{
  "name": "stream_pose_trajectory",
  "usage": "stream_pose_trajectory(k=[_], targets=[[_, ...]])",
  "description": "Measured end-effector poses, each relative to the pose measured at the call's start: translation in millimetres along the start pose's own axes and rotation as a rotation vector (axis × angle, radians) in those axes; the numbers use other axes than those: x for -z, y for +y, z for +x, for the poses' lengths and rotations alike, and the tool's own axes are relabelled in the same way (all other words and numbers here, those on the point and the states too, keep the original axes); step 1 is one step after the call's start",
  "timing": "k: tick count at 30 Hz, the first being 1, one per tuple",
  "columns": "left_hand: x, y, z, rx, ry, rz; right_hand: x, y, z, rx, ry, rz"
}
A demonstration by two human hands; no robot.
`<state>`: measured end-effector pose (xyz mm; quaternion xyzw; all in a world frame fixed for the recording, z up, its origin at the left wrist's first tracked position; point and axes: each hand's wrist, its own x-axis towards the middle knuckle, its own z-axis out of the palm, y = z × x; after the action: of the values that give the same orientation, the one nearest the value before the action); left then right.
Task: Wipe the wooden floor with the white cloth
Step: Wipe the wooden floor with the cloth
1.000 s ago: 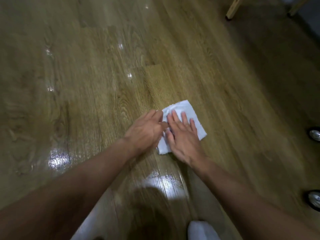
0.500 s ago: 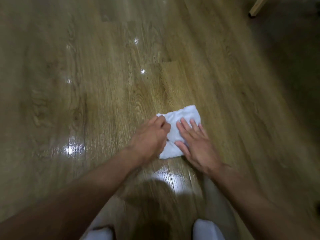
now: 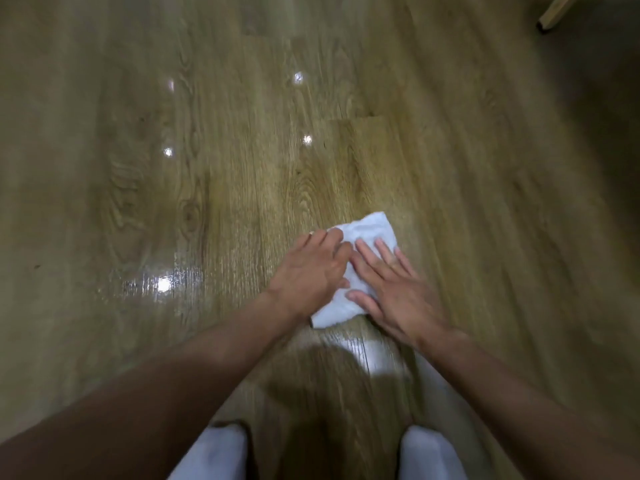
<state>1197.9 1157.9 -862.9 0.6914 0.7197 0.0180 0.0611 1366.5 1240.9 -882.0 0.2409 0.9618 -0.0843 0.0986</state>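
A folded white cloth [image 3: 367,231] lies flat on the wooden floor [image 3: 214,188], a little right of the middle of the view. My left hand [image 3: 311,271] has its fingers curled over the cloth's left edge. My right hand [image 3: 391,285] lies flat on top of the cloth with the fingers spread, pressing it to the planks. The cloth's far corner and near corner stick out from under the hands. Both bare forearms reach in from the bottom of the view.
A pale wooden furniture leg [image 3: 553,13] stands at the top right corner. Shiny light reflections [image 3: 162,284] mark the floor left of the hands. Two white-clad knees [image 3: 216,452] show at the bottom edge. The right side is in shadow.
The view has shifted, so the furniture leg and the two shiny round objects at the right slid out of view. The cloth was folded smaller, and my right hand moved from its right part to its near part.
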Motion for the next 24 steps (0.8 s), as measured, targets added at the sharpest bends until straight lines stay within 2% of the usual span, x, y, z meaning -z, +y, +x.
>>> stream_pose_trajectory(k=[6, 11, 17, 20, 24], targets=[[0.3, -10.8, -44.3, 0.043, -0.002, -0.030, -8.2, -36.6, 2.6, 0.076, 0.037, -0.026], [-3.7, -1.6, -66.7, 0.034, -0.025, -0.056, -1.8, -4.4, -9.0, 0.263, -0.013, -0.093], [8.0, -49.3, -71.8, 0.239, -0.077, -0.059, 4.3, -58.9, 55.1, 0.254, -0.040, -0.068], [14.9, -49.9, -101.1, 0.204, -0.122, -0.026, -4.8, -84.4, 39.2, 0.327, -0.032, -0.066], [11.9, -22.5, -132.8, 0.217, -0.139, 0.041, -7.3, -65.9, 3.6, 0.434, -0.073, -0.077]])
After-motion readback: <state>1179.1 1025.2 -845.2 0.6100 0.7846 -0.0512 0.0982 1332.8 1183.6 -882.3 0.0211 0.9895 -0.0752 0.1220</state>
